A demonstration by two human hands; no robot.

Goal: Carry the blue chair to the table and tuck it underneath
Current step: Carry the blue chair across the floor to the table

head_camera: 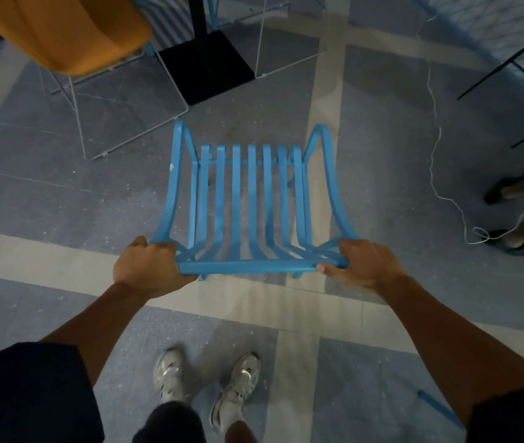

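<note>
The blue chair (251, 199), made of metal slats with curved armrests, is seen from above in the middle of the view, over the tiled floor. My left hand (148, 266) grips the left end of its top back rail. My right hand (363, 265) grips the right end of the same rail. The table's black pole and square black base (206, 65) stand on the floor straight ahead, beyond the chair. The tabletop is out of view.
An orange chair (59, 30) on a white wire frame stands at the upper left, beside the base. A white cord (436, 155) trails over the floor at right, near another person's feet (516, 215). Thin black frame legs (510, 68) cross the upper right.
</note>
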